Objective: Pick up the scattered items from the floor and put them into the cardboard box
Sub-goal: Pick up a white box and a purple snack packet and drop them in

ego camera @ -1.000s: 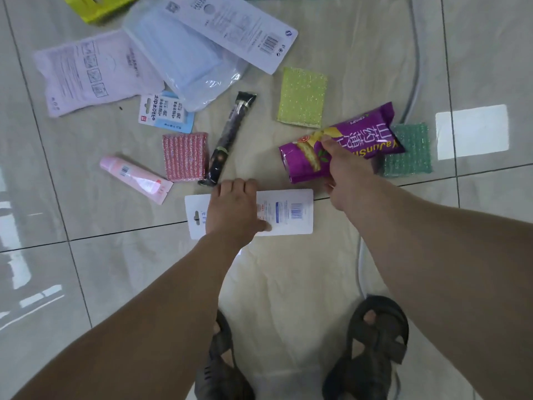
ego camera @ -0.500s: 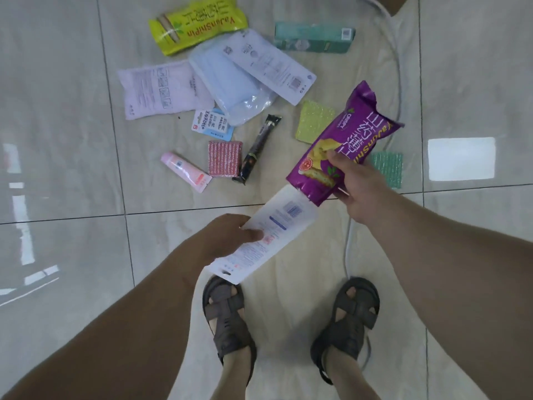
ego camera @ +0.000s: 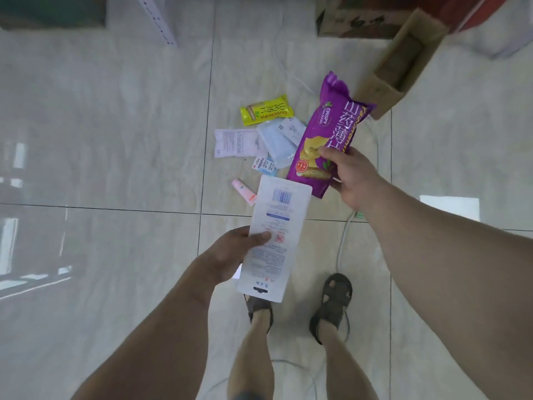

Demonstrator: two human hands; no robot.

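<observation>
My right hand (ego camera: 353,180) grips a purple snack bag (ego camera: 326,134) by its lower end, lifted above the floor. My left hand (ego camera: 233,252) pinches a long white card package (ego camera: 274,241) along its left edge, thumb on top. An open cardboard box (ego camera: 383,90) stands on the tiles at the upper right, beyond the purple bag. On the floor between lie a yellow snack bag (ego camera: 266,113), a pale printed pouch (ego camera: 236,142), a bluish clear packet (ego camera: 278,140), a small blue-white card (ego camera: 264,166) and a pink tube (ego camera: 243,191). Other items are hidden behind what I hold.
A white cable (ego camera: 344,241) runs over the tiles by my right sandal (ego camera: 331,307). A second brown box (ego camera: 357,18) and a red-and-white object (ego camera: 490,21) sit at the top right. A dark green thing (ego camera: 52,10) fills the top left corner.
I have stood up, so the floor items look smaller and farther. Both hands rose with the purple bag and the white card. The cardboard box came into view.
</observation>
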